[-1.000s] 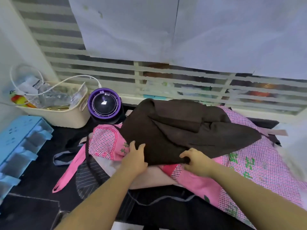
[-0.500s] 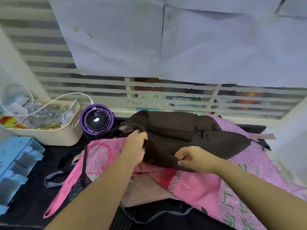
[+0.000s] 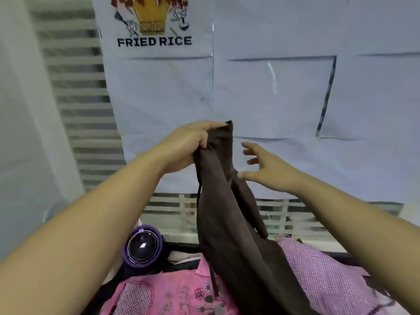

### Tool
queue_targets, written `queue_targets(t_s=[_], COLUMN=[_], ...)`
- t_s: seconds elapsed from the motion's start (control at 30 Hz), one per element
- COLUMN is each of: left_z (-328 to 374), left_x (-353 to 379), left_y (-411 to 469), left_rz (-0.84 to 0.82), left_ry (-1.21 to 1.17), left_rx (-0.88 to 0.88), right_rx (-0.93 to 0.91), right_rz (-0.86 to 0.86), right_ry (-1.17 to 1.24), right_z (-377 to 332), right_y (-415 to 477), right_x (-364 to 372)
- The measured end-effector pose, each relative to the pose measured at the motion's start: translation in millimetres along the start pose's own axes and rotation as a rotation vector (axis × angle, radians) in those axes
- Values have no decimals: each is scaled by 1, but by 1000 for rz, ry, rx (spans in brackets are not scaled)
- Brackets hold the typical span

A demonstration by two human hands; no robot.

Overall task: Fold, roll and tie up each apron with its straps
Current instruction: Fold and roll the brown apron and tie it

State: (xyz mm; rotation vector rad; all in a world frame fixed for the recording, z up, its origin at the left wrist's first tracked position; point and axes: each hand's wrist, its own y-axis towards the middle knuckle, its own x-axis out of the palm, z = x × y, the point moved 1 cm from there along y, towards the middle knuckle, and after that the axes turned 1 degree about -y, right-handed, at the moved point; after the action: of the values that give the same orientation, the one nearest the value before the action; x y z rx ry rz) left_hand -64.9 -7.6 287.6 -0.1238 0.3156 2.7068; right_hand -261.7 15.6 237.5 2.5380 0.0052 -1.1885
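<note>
Up off the pile, brown apron (image 3: pixel 229 212) hanging in a long bunched fall from its top corner, lower end resting on the pink floral apron (image 3: pixel 172 294) and pink checked apron (image 3: pixel 322 276) below, thin strap (image 3: pixel 199 192) dangling along its left edge. Gripped at that top corner by the left hand (image 3: pixel 188 144), fingers curled round the cloth; right hand (image 3: pixel 268 169) released, fingers spread, thumb tip touching the apron's right fold just below. Behind, pale paper sheets (image 3: pixel 272 98) and a FRIED RICE poster (image 3: pixel 154 42) over a slatted window (image 3: pixel 75 92), purple round gadget (image 3: pixel 143 246) at lower left.
</note>
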Motion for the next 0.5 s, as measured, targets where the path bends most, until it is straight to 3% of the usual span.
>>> queue_targets(t_s=[0.23, 0.5], left_z=[68, 88], left_x=[-7, -28], left_y=[-3, -13], left_rz=[-1, 29], left_ry=[34, -44], left_rx=[187, 263], right_rx=[40, 91], right_rz=[49, 83], right_ry=[207, 24], right_z=[-5, 19], right_y=[23, 28], right_x=[2, 9])
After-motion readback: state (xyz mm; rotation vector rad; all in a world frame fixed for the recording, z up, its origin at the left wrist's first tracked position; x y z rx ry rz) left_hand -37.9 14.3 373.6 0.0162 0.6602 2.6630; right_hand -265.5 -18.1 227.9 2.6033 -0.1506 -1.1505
